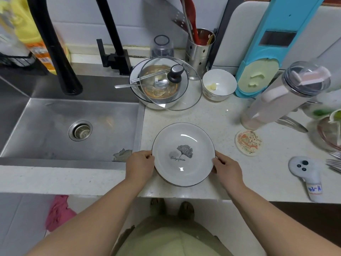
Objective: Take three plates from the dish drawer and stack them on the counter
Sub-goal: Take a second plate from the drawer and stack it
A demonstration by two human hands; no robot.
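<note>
A white plate point(184, 143) with a thin dark rim and a grey ginkgo-leaf print lies on top of a stack on the pale counter point(217, 126), near its front edge. Edges of at least one more plate show beneath it at the lower left. My left hand point(140, 166) grips the stack's left rim and my right hand point(226, 167) grips its right rim. The dish drawer is out of sight.
A steel sink point(55, 126) with a black faucet point(55, 52) lies to the left. Behind the stack stand a dirty bowl under a glass lid point(164, 84), a small white bowl point(219, 85) and a utensil holder point(198, 50). To the right are a tumbler point(282, 97), a coaster point(248, 143) and a white controller point(306, 174).
</note>
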